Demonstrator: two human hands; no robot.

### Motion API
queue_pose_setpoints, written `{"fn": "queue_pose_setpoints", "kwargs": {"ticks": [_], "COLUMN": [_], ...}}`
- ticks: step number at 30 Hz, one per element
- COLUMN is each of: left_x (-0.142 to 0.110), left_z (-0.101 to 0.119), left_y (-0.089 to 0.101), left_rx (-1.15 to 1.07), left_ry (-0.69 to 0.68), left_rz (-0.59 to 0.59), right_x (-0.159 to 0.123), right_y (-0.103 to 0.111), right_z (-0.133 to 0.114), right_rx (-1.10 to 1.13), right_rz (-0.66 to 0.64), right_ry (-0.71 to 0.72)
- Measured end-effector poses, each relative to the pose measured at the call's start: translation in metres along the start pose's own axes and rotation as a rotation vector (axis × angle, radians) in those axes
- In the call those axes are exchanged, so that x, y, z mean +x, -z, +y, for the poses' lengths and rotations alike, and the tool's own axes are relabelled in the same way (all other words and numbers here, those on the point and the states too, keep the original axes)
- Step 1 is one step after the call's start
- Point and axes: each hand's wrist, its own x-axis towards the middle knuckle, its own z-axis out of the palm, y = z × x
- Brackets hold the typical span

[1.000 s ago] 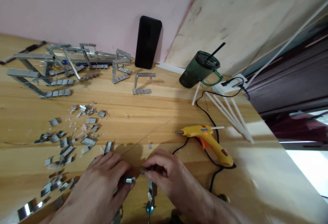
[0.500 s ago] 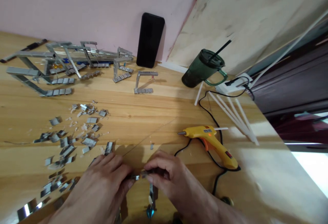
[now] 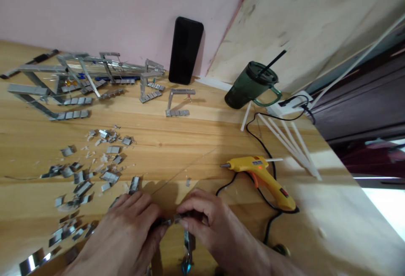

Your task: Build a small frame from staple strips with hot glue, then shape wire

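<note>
At the bottom of the head view, my left hand [image 3: 125, 227] pinches a small shiny metal piece [image 3: 167, 222] between thumb and fingers. Beside it, my right hand [image 3: 210, 221] is closed on a grey metal strip [image 3: 177, 217]; its near end faces the left piece across a narrow gap. Below the right fingers runs another metal strip [image 3: 187, 239], with a blue faceted bead [image 3: 186, 266] at its lower end. Whether the two strips join is hidden by my fingers. Small bent metal pieces [image 3: 82, 187] lie scattered left of my left hand.
A yellow glue gun [image 3: 249, 164] lies right of my hands, its black cord looping around. White glue sticks [image 3: 289, 145], a green tumbler [image 3: 249, 84] and a power strip [image 3: 292, 103] are farther right. Bent metal frames [image 3: 34, 90] and a phone [image 3: 186, 50] stand along the wall.
The metal piece in my left hand has tilted and sunk slightly. The hanging strip and blue bead have shifted a little downward. Both hands keep their grips.
</note>
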Motion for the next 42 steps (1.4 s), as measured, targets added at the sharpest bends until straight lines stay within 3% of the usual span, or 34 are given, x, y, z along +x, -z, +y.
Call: {"fn": "queue_pose_setpoints", "kwargs": {"ticks": [6, 42], "left_x": [0.0012, -0.0006], "left_z": [0.0038, 0.0067], "left_y": [0.0049, 0.0069], "left_rx": [-0.007, -0.014], "left_ry": [0.035, 0.026], "left_rz": [-0.127, -0.168], "right_x": [0.0006, 0.0015], "right_y": [0.0000, 0.0035], "right_z": [-0.0009, -0.0047], "right_rx": [-0.003, -0.047], "right_rz": [-0.018, -0.107], "right_ry": [-0.003, 0.015]}}
